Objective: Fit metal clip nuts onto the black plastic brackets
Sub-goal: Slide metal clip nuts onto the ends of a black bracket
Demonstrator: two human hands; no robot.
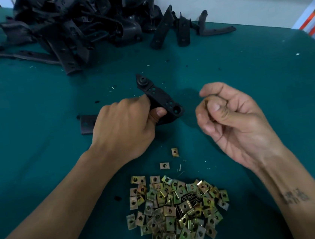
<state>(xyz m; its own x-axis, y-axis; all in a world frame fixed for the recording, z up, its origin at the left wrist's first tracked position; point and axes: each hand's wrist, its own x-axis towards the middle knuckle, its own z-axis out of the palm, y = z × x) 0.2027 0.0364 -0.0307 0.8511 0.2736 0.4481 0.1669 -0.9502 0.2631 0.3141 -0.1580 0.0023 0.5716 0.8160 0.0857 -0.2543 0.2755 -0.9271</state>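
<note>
We see a teal surface (247,89) with a heap of black brackets (75,24) at its far edge and a pile of clip nuts (174,209) near us. Our left hand (122,127) has its fingers wrapped round one black bracket (160,97), mid-surface. Our right hand (231,118) sits just beside it — fingers curled, pinching a small brass-coloured piece (207,102), blurred.

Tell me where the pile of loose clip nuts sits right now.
In the head view, the pile of clip nuts lies on the green table at bottom centre, between the person's two forearms, nearer than the left hand gripping a black bracket.
</note>
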